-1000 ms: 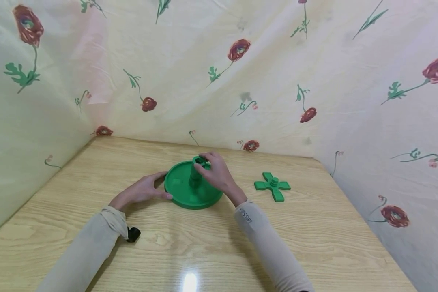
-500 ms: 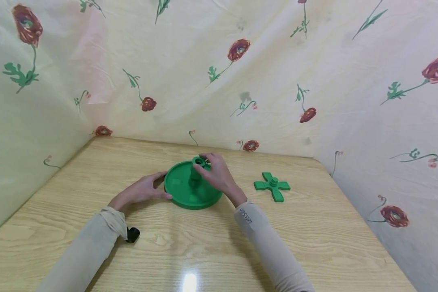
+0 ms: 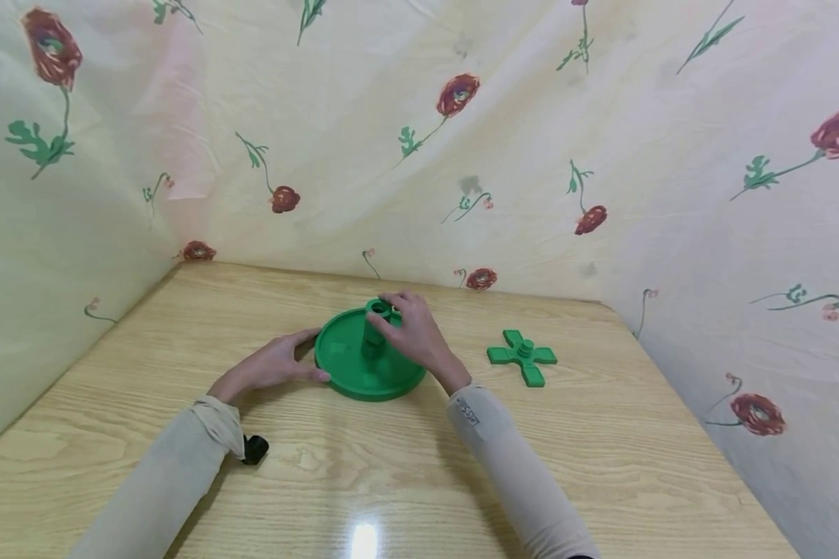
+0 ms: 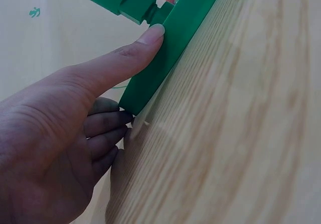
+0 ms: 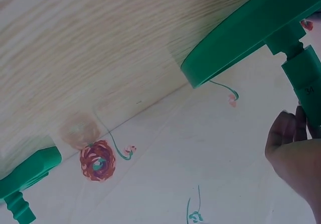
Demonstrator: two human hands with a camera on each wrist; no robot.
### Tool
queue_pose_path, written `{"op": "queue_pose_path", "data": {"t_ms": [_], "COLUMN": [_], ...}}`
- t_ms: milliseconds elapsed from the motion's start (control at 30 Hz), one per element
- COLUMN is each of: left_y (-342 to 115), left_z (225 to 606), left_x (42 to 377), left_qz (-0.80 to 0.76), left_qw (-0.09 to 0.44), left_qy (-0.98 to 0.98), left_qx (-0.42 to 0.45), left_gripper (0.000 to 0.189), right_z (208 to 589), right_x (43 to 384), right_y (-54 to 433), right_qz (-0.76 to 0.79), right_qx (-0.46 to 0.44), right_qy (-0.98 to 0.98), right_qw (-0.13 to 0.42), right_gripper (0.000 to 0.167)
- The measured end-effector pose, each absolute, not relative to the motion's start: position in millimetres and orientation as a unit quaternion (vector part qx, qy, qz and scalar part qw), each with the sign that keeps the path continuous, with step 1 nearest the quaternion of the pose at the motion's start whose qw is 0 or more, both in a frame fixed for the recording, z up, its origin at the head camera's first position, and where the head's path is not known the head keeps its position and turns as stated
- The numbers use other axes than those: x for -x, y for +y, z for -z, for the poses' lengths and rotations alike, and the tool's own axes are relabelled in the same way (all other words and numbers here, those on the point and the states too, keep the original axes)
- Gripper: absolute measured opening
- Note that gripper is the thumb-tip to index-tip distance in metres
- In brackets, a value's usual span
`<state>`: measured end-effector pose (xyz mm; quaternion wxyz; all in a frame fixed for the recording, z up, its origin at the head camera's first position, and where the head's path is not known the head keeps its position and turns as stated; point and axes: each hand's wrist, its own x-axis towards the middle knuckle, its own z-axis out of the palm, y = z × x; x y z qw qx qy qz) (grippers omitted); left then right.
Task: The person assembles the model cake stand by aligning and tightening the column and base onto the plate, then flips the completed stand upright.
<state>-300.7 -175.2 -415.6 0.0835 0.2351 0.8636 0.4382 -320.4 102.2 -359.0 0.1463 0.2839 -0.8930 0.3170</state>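
A round green plastic dish [image 3: 340, 366] with a raised rim lies on the table. At its left edge my left hand [image 3: 273, 363] holds the rim, the thumb [image 4: 145, 40] on the side and the fingers curled round farther back. Over the dish's middle stands a hollow green post [image 3: 374, 334], marked with numbers in the wrist views. My right hand [image 3: 416, 330] grips the post near its top between thumb and fingers. Below the post, a narrow neck [image 5: 292, 48] joins it to a small block on the dish, leaving a gap.
To the right lies a green cross-shaped piece [image 3: 524, 355] with a threaded stub pointing up. A small black object [image 3: 255, 449] shows by the left cuff. Flower-printed cloth [image 3: 363, 155] hangs behind and at both sides of the wooden table [image 3: 391, 481].
The post has turned slightly in my right hand, and its open top sits a touch farther left. My left hand and the dish stay in place.
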Motion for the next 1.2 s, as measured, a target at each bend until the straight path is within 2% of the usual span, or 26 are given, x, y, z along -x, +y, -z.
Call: {"op": "queue_pose_path", "data": {"t_ms": [600,900,1200], "left_y": [-174.9,-176.0,-176.4], "left_z": [415.6,416.8,416.4], "left_x": [302.0,302.3,301.8], "left_qz": [-0.428,-0.433,-0.438], "left_qw": [0.081,0.082,0.084], "left_qy": [0.869,0.865,0.863], "left_qx": [-0.236,-0.238,-0.239], "left_gripper": [0.097,0.097,0.098], "right_z": [360.2,361.6,361.1], "right_x": [320.2,322.4,321.4], "right_y": [101.0,99.0,98.9], "right_qz": [-0.334,-0.340,-0.339], "right_qx": [-0.282,-0.280,-0.271], "right_qy": [-0.889,-0.886,-0.890], "right_qw": [0.135,0.144,0.141], "right_gripper": [0.051,0.045,0.049]}}
